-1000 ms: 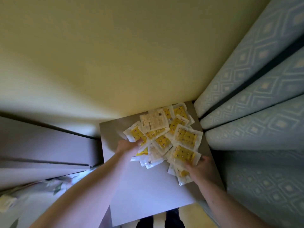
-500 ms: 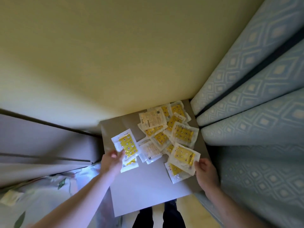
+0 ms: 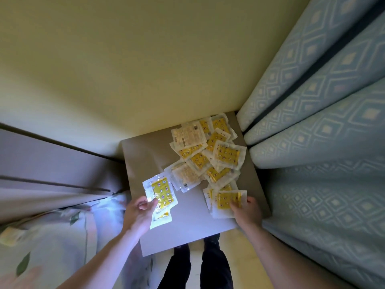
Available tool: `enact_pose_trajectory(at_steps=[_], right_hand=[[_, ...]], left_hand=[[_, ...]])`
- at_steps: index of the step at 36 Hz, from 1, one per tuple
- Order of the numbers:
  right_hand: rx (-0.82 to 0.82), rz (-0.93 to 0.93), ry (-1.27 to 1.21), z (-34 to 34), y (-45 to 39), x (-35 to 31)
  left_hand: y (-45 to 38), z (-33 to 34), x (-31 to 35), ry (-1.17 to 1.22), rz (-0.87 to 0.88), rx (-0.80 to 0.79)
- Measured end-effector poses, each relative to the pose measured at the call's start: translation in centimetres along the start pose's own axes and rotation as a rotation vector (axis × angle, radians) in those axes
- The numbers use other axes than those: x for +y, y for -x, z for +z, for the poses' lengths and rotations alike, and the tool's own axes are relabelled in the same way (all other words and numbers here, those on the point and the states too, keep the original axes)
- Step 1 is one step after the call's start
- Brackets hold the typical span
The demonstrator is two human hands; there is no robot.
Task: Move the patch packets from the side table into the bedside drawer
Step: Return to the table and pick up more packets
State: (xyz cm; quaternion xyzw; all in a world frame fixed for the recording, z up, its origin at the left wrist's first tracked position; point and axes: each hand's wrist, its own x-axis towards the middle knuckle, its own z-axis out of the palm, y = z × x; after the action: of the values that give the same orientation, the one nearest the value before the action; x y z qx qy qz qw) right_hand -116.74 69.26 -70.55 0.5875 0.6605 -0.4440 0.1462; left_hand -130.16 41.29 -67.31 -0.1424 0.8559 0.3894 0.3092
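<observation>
The task looks barely begun; most of the patch packets point(image 3: 205, 151) lie in a loose overlapping heap toward the far right corner of the surface point(image 3: 187, 230), and no drawer shows anywhere in the head view, so none can be judged put away; what remains, by this reckoning, is nearly the whole pile. The left hand point(image 3: 139, 213) pinches a yellow-faced packet point(image 3: 160, 191) by its near edge, with a second packet point(image 3: 160, 218) behind it that seems caught in the same hold, the pair drawn well apart from the heap toward the left edge; the right hand point(image 3: 246, 210) grips another packet point(image 3: 228, 202) at the near right end of the pile, fingers curled over its edge, with more packets tucked beneath it. The surface is a plain grey square top, bare along its near part; it stands in a corner, against a pale yellow wall point(image 3: 145, 59) at the far side; pale blue fabric with a diamond pattern point(image 3: 323, 122) rises hard against its right edge; to the left lie grey panels point(image 3: 52, 163) and floral-printed bedding point(image 3: 62, 236); the person's dark trouser legs point(image 3: 198, 268) show below the near edge, over a yellowish floor.
</observation>
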Motion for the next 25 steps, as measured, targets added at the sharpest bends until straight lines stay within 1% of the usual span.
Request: enact_pose_trajectory(at_steps=[4,6,8,11,15,16,18,21,22,25], right_hand=[[-0.073,0.061,-0.050,-0.1,0.5,0.3],[-0.130,0.062,-0.078,-0.7,1.3,0.4],[-0.200,-0.006,-0.057,-1.8,2.3,0.2],[-0.325,-0.158,0.002,-3.7,3.5,-1.0],[-0.440,-0.234,-0.025,-5.8,4.1,-4.0],[-0.453,-0.241,-0.050,-6.1,3.9,-4.8],[-0.445,-0.202,-0.195,-6.6,3.3,-6.7],[-0.391,-0.162,-0.399,-6.6,1.6,-9.3],[-0.385,-0.163,-0.439,-6.5,1.0,-9.9],[-0.333,-0.168,-0.457,-6.0,-0.7,-11.3]], left_hand=[[0.3,0.7,0.8,-0.015,0.011,0.001],[0.7,0.7,1.4,-0.021,0.016,-0.004],[1.1,0.6,2.1,0.003,0.025,-0.010],[1.6,0.1,2.8,-0.001,0.038,0.010],[2.1,-0.8,3.4,-0.001,0.044,0.025],[2.2,-1.0,3.6,0.015,0.035,0.023],[2.4,-1.3,3.9,0.036,-0.001,0.023],[2.5,-1.6,4.1,0.061,-0.012,0.027],[2.4,-1.7,4.1,0.059,-0.009,0.035],[1.9,-1.8,3.8,0.068,-0.003,0.031]])
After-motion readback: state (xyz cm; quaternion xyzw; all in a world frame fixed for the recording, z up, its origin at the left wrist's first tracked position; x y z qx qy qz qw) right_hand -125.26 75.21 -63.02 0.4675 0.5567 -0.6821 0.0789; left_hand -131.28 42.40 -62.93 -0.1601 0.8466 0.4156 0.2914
